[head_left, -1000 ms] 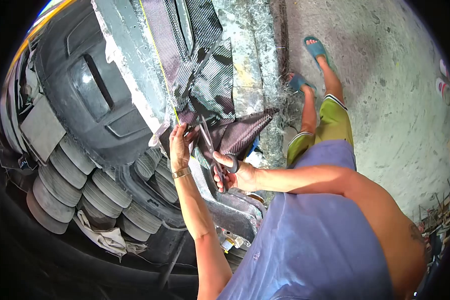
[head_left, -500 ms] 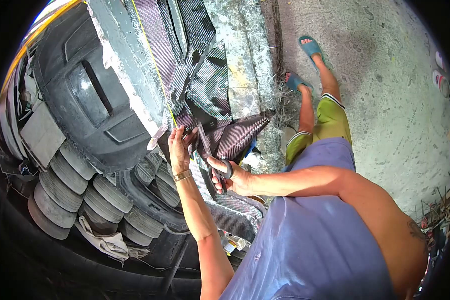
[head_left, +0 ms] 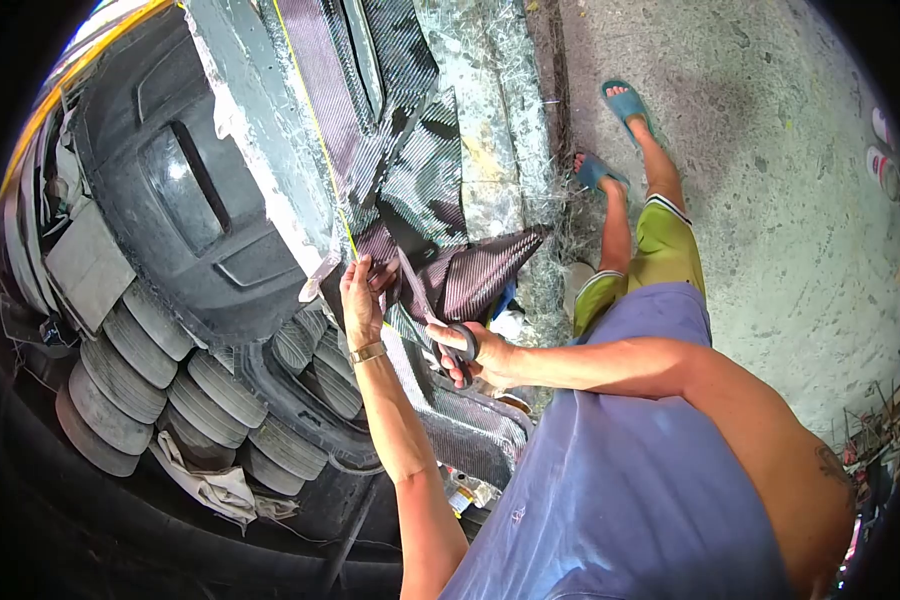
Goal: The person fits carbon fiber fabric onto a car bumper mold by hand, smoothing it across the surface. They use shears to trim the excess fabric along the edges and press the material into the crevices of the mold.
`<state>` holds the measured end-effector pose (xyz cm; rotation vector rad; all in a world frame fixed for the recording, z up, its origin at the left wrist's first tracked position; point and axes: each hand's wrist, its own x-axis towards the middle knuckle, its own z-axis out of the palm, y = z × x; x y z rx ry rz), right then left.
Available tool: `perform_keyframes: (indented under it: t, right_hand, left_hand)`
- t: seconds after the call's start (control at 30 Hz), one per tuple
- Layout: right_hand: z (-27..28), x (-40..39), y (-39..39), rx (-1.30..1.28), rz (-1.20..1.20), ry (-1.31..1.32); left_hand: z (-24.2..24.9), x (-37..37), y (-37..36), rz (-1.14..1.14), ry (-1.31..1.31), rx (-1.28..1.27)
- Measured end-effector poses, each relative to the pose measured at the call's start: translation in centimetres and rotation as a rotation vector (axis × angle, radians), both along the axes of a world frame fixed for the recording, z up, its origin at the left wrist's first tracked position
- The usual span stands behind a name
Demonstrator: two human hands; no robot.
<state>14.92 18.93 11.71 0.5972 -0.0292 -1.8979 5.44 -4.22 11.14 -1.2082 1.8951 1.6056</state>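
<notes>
In the head view, my right hand [head_left: 488,358] is wrapped round the black handles of a pair of scissors [head_left: 469,341]. Their long blades point up and left, against a dark woven carbon-fibre cloth [head_left: 422,185]. My left hand [head_left: 361,303], with a watch [head_left: 366,352] on its wrist, pinches the cloth's edge close to a yellow line [head_left: 322,150] that runs along it. Whether the blades are apart or closed I cannot make out. Folded, pointed cloth [head_left: 480,275] hangs just beyond the blades.
A grey mould edge [head_left: 270,130] with ragged white fringes lies beside the cloth. Stacked tyres [head_left: 130,370] and a large black moulded panel [head_left: 170,190] are on the left. Concrete floor [head_left: 750,200] spreads to the right; a fibre-strewn ledge [head_left: 490,130] borders it.
My right hand and the scissors have shifted slightly right. My left hand keeps its pinch on the cloth edge; the whole view has moved a little.
</notes>
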Motion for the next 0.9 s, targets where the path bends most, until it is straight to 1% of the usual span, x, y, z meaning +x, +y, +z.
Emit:
perform_keyframes:
  t: [0.03, 0.13, 0.4, 0.53, 0.9]
  right_hand:
    - [-0.2, 0.0, 0.1, -0.018, -0.003, 0.009]
    - [-1.4, -0.8, 1.0, -0.18, 0.08, -0.02]
    - [-2.7, -2.2, 0.8, -0.021, 0.135, 0.081]
    - [-2.3, -2.5, 1.0, 0.054, 0.152, 0.058]
    - [-3.5, -1.8, 0.8, 0.088, 0.169, 0.16]
  left_hand:
    - [0.1, 0.0, 0.0, 0.004, -0.001, -0.01]
    - [-0.1, 0.1, -1.2, -0.004, -0.012, 0.017]
    - [-0.6, 0.4, -2.3, -0.028, -0.02, 0.019]
    - [0.1, 0.0, -1.2, 0.004, -0.032, 0.01]
    - [0.0, 0.0, -1.6, 0.003, -0.038, 0.001]
